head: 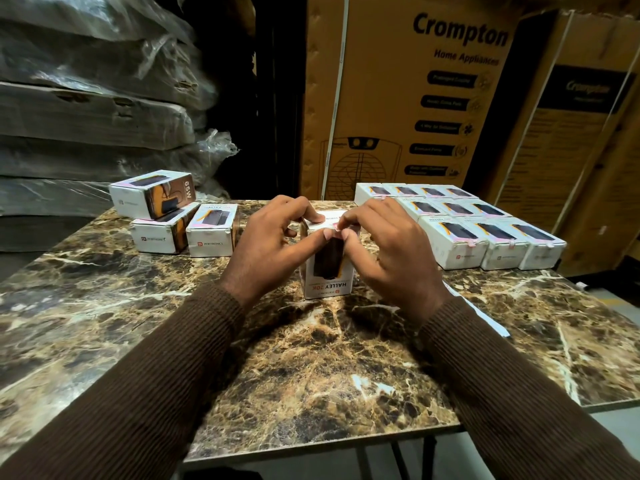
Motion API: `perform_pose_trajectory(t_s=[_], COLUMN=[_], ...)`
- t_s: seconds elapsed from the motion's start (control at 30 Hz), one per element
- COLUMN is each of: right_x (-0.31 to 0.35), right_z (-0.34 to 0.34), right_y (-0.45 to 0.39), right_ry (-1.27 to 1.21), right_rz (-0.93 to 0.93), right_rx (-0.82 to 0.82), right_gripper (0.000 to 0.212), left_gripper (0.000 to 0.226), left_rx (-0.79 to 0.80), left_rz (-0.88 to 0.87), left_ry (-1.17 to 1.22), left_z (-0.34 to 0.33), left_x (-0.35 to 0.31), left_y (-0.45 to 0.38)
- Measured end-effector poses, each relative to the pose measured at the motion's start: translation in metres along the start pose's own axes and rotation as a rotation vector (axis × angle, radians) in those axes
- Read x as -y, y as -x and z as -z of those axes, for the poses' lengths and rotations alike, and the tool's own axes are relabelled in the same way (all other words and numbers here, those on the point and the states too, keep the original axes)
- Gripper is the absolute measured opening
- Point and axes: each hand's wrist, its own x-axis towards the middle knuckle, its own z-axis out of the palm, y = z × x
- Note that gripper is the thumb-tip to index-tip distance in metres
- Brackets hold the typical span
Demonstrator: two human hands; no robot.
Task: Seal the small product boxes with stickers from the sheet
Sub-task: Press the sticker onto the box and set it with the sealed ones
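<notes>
Upright box [328, 271], light, stiff card; left hand [266, 251] gripping top, right hand [388, 251] pinching sticker [334, 226] at flap edge.

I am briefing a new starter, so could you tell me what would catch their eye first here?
Two hands, left hand and right hand, press a pink sticker onto the upright box at the marble table's centre. Neat rows of boxes lie to the right, with a big Crompton carton behind.

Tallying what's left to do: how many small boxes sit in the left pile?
3: one on top, tilted across two beneath, front left and front right. More may hide behind.
</notes>
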Motion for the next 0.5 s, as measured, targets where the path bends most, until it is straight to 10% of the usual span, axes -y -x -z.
perform_pose_trajectory(t_s=[0.5], right_x=[-0.0104], right_z=[-0.008], right_y=[-0.0028], right_ry=[-0.144], right_rz=[-0.054], right_rx=[-0.015], right_gripper=[0.008], left_gripper=[0.029], left_rx=[0.003], left_rz=[0.02], left_ry=[0.014], left_z=[-0.0006], left_x=[-0.0016], left_y=[-0.0003])
